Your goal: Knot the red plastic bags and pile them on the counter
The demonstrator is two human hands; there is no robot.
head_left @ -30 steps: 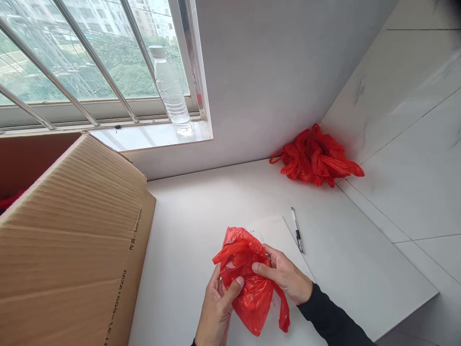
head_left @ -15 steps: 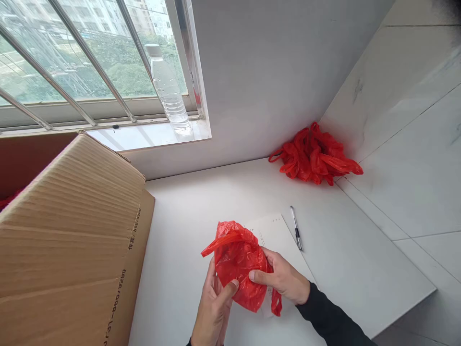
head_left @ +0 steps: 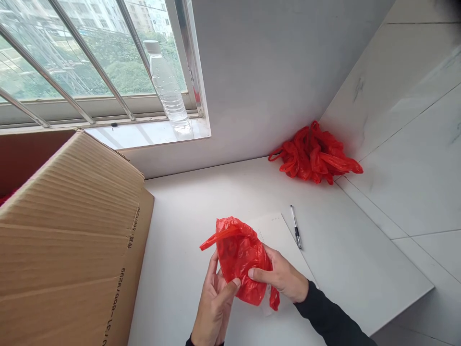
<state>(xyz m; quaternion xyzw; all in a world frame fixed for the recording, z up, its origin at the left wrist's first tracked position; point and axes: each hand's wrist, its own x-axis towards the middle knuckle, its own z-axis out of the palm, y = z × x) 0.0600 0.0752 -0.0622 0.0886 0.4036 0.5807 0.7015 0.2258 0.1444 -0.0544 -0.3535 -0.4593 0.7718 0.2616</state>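
Observation:
A crumpled red plastic bag is held between my two hands above the white table. My left hand pinches its lower left edge, thumb in front and fingers behind. From the right, my right hand grips the bag, its thumb pressed on the front. One strap of the bag sticks out to the left; another part dangles below my right hand. Under the bag lies a sheet of paper with small writing, partly covered. Just right of the paper rests a pen.
A large open cardboard box stands at the left, something red inside. A heap of red plastic bags lies in the far right corner against the walls. A clear water bottle stands on the sill by the barred window.
The bag has shifted very slightly up, and its lower edge has drawn up a little. Both hands keep their hold, the left fingers a bit more spread behind it.

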